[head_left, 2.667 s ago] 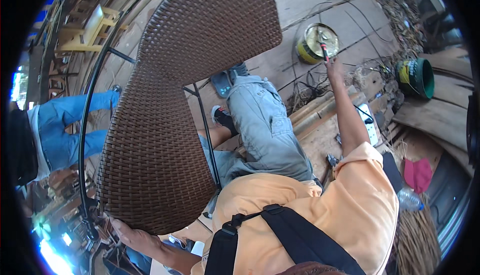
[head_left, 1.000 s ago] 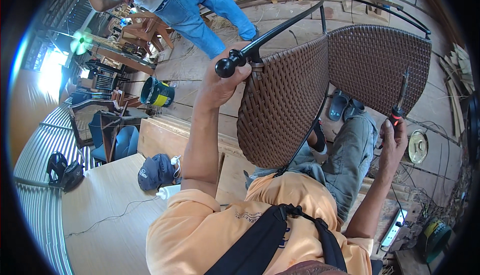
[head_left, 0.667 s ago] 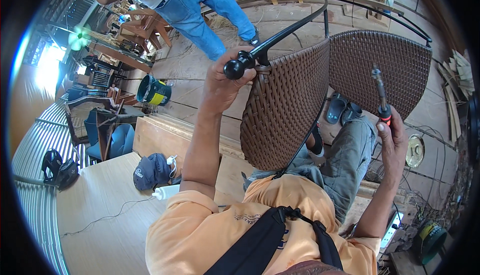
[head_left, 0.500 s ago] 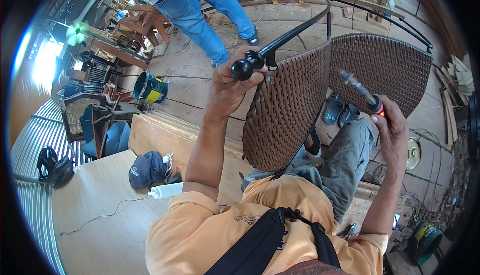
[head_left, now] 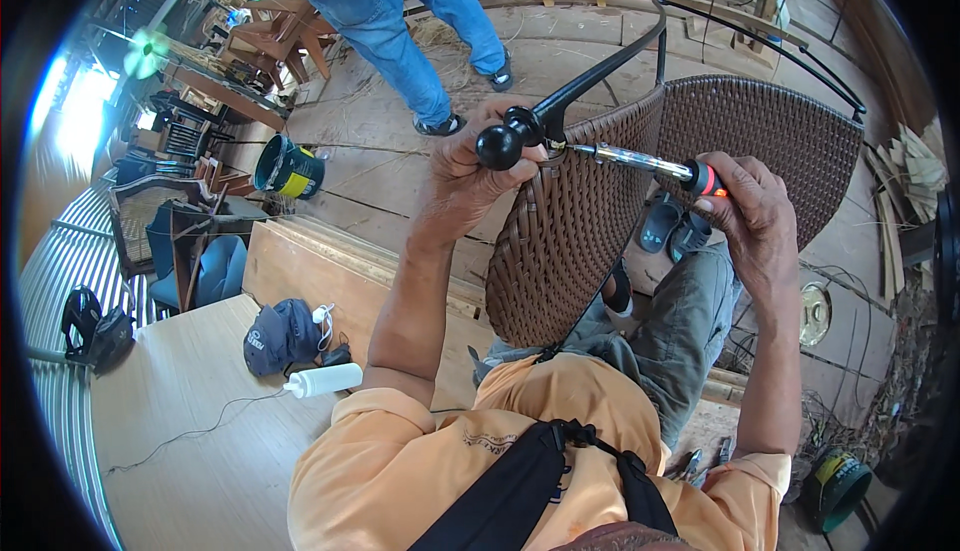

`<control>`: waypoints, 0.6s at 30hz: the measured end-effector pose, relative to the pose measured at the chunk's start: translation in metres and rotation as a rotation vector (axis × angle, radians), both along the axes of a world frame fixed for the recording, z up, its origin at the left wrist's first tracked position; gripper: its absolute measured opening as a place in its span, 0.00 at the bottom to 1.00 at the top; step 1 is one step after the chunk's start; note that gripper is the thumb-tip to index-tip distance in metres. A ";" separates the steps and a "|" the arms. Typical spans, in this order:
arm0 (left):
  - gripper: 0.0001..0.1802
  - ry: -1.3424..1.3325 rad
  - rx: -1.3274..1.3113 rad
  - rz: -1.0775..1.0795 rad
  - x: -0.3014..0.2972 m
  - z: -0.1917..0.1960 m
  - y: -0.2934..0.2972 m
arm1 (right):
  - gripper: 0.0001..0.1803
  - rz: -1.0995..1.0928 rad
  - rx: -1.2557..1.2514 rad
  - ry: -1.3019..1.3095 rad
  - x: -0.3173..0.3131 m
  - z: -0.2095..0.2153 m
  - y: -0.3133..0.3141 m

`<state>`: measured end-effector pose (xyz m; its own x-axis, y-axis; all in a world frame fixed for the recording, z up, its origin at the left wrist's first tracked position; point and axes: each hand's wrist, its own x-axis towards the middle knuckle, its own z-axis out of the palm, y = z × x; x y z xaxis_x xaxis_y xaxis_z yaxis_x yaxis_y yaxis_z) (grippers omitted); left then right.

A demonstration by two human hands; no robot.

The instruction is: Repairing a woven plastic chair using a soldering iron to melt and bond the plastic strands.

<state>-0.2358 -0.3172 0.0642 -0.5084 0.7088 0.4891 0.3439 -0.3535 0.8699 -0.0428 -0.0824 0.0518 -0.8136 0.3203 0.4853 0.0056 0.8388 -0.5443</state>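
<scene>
A brown woven wicker chair (head_left: 570,231) on a black tubular frame (head_left: 605,66) lies tilted across my lap. My left hand (head_left: 462,173) is closed round the end of the frame, just behind its round black knob (head_left: 498,148). In my right hand (head_left: 755,213) is a soldering iron (head_left: 645,160) with a metal barrel and a black and red handle. It points left, and its tip is at the top corner of the weave, close to my left fingertips. Whether the tip touches the strands I cannot tell.
A person in blue jeans (head_left: 370,41) stands beyond the chair. To my left, a wooden board (head_left: 180,431) bears a dark cap (head_left: 282,336) and a white bottle (head_left: 325,380). Dark buckets (head_left: 285,169) (head_left: 840,489) stand at left and lower right. Sandals (head_left: 660,223) lie on the floor.
My right hand has moved slightly left, and the soldering iron has swung down to point left, bringing its tip to the weave by my left hand. My left hand keeps its grip.
</scene>
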 end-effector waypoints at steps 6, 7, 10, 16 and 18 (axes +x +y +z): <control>0.10 0.007 0.001 -0.012 -0.001 0.002 0.001 | 0.21 0.025 -0.029 -0.022 -0.005 -0.002 -0.001; 0.10 0.014 -0.008 -0.011 -0.002 0.002 0.001 | 0.21 0.033 -0.025 -0.011 -0.006 -0.002 -0.001; 0.10 0.029 -0.030 -0.006 -0.003 0.003 0.000 | 0.21 0.050 -0.037 -0.028 -0.008 -0.003 -0.002; 0.10 0.011 -0.041 0.016 -0.001 0.006 0.000 | 0.18 0.073 -0.119 -0.036 -0.011 -0.006 -0.002; 0.10 0.009 -0.048 0.030 0.000 0.006 0.000 | 0.20 0.066 -0.086 -0.022 -0.012 -0.007 -0.002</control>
<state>-0.2363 -0.3171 0.0702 -0.5259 0.7159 0.4593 0.3615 -0.3006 0.8826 -0.0545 -0.0848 0.0445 -0.8443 0.3059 0.4400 -0.0352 0.7877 -0.6151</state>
